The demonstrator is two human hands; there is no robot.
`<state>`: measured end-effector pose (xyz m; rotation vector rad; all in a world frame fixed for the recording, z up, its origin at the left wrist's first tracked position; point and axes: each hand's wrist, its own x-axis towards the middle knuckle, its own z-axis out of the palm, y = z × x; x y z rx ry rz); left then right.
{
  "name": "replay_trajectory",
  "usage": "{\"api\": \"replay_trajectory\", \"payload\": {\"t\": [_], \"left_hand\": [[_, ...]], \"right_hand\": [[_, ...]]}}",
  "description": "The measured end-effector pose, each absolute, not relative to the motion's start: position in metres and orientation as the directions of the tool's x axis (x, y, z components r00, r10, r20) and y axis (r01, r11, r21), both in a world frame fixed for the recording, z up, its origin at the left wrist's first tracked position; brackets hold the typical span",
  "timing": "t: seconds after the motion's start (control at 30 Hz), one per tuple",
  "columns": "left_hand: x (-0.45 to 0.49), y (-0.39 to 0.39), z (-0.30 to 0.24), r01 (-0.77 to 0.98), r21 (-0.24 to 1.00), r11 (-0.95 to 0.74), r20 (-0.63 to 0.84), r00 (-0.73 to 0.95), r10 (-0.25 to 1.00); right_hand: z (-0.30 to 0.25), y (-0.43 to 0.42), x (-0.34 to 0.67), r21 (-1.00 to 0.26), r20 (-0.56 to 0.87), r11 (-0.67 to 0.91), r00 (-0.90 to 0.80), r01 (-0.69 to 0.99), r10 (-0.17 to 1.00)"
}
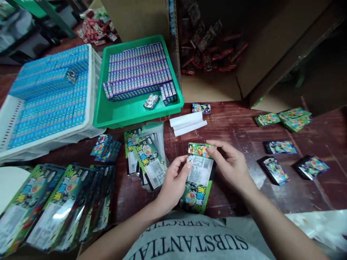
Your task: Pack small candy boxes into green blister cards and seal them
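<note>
My left hand (176, 178) is closed on the left edge of a flat printed packet (200, 171), green and black with a white label panel. A small green printed box (199, 150) lies across the packet's far end. My right hand (229, 162) pinches that box at its right end, thumb on top. Whether the box is inside the packet or on it, I cannot tell. Left of my hands lies a stack of similar packets (151, 160) with clear plastic sleeves. Beyond my hands is a folded white paper (187, 123), with a dark purple box (201, 108) behind it.
A green tray (119, 117) holds rows of purple boxes; a white crate (90, 104) holds blue ones. Filled packets (54, 213) stand at left near blue boxes (105, 148). Green boxes (294, 119) and dark boxes (275, 169) lie at right. Large cartons (211, 90) stand behind.
</note>
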<state>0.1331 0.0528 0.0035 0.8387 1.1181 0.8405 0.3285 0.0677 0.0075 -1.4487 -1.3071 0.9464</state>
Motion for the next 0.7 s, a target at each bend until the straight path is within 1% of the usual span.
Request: {"api": "replay_trajectory", "payload": {"t": [0.1,0.17,0.23,0.27,0.33,0.4,0.47,0.53,0.6,0.7], "left_hand": [[0.140,0.064,0.006,-0.205,0.877,0.435,-0.395,0.210,0.895],[0.142,0.069,0.006,-0.212,0.870,0.445,-0.402,0.216,0.890],[0.141,0.071,0.005,-0.211,0.866,0.452,-0.404,0.235,0.884],[0.140,0.071,0.004,-0.213,0.867,0.450,-0.400,0.241,0.884],[0.135,0.071,0.003,-0.207,0.874,0.440,-0.391,0.239,0.889],[0.130,0.070,0.002,-0.161,0.889,0.428,-0.385,0.242,0.891],[0.124,0.067,0.001,-0.084,0.908,0.411,-0.376,0.269,0.887],[0.118,0.064,-0.001,-0.017,0.925,0.380,-0.358,0.295,0.886],[0.114,0.060,-0.005,0.020,0.937,0.349,-0.338,0.301,0.892],[0.109,0.057,-0.008,0.021,0.955,0.297,-0.291,0.275,0.917]], "right_hand": [[0.012,0.083,0.317,-0.989,0.056,0.008,0.327,0.145,0.943],[0.013,0.091,0.312,-0.991,0.103,0.051,0.469,0.121,0.877],[0.011,0.094,0.309,-0.992,0.113,0.071,0.533,0.100,0.838],[0.009,0.094,0.308,-0.994,0.097,0.060,0.516,0.088,0.851],[0.004,0.088,0.309,-0.994,0.054,0.010,0.419,0.106,0.906],[0.002,0.081,0.316,-0.974,0.061,-0.014,0.322,0.226,0.945],[0.002,0.074,0.327,-0.922,0.115,0.014,0.239,0.386,0.964],[0.005,0.070,0.337,-0.865,0.149,0.063,0.135,0.498,0.980],[0.008,0.069,0.344,-0.827,0.144,0.111,0.018,0.552,0.989],[0.014,0.073,0.346,-0.793,0.130,0.187,-0.140,0.580,0.982]]}}
